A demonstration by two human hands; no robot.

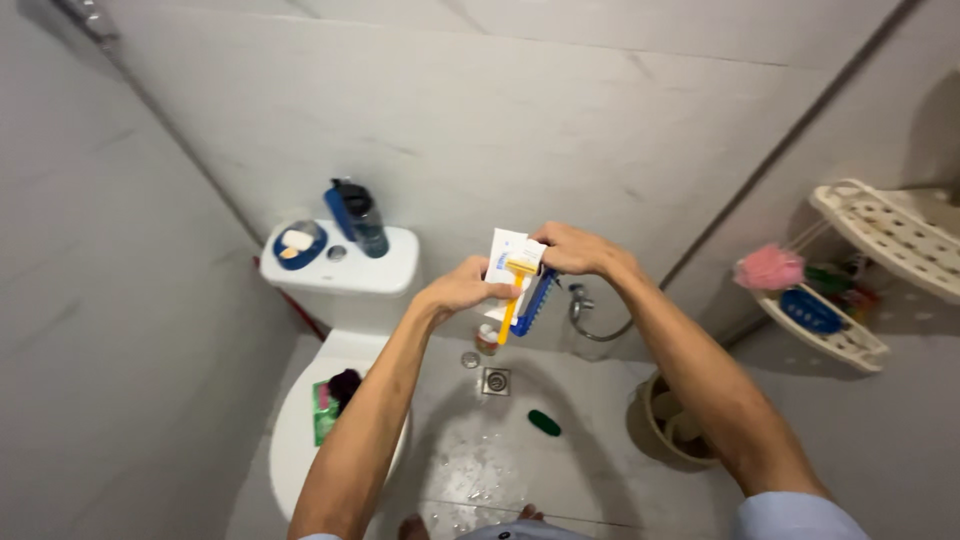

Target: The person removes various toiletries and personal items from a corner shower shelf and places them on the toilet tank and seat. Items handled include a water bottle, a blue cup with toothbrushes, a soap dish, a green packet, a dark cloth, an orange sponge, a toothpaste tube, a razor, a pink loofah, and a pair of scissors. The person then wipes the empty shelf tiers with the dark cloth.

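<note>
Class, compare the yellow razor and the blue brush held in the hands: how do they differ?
The razor is yellow and slim; the brush is blue and broader. The razor lies in front, by the left hand; the brush sits behind, under the right hand. Both hang downward.

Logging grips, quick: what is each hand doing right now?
Left hand: closed on a yellow razor and white packet.
Right hand: closed on the packet and a blue brush.
</note>
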